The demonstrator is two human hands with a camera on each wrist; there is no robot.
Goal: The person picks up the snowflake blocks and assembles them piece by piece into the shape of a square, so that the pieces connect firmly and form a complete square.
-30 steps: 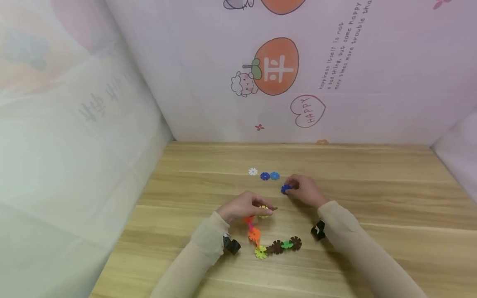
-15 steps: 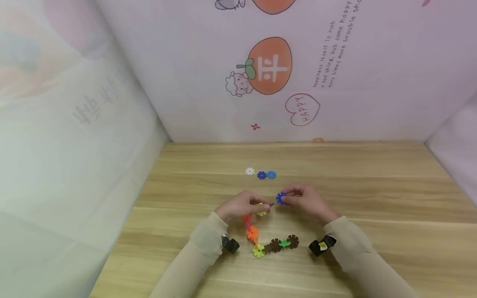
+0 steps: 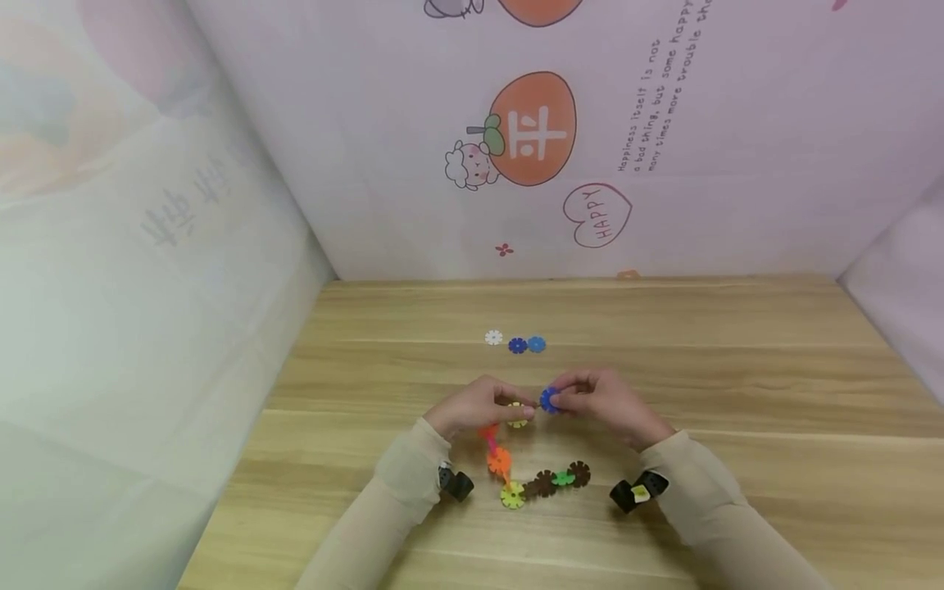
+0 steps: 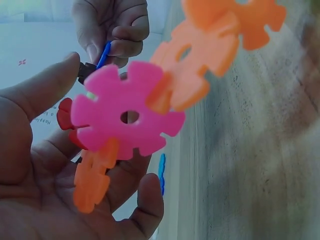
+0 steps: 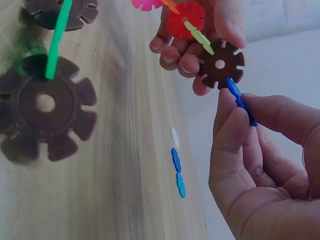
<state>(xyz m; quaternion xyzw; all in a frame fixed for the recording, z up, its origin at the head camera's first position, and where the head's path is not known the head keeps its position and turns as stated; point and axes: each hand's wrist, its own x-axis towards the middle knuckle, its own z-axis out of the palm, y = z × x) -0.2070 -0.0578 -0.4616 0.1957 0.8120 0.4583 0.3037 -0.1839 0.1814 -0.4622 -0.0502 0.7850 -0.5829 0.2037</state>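
A chain of notched plastic snowflake discs runs from my left hand (image 3: 483, 406) down and across to the right. My left thumb and fingers pinch its end, a brown disc (image 5: 220, 64). Before that disc come a yellow disc (image 3: 517, 415), a red disc (image 5: 186, 20) and a pink disc (image 4: 127, 110), with orange discs (image 4: 192, 57) further along. Between thumb and forefinger, my right hand (image 3: 605, 401) pinches a blue disc (image 5: 241, 101) edge-on. Its rim meets the brown disc's notched edge in the right wrist view.
Behind the hands, a white disc (image 3: 493, 337), a dark blue disc (image 3: 518, 346) and a light blue disc (image 3: 536, 344) lie on the wooden table (image 3: 737, 352). The chain's other end has brown discs (image 3: 578, 474) and a green disc (image 3: 564, 478). A printed cloth (image 3: 413, 164) hangs behind.
My right hand has brought the blue disc from the table leftward and nearer, up to the brown disc. The left hand has stayed nearly in place with the chain.
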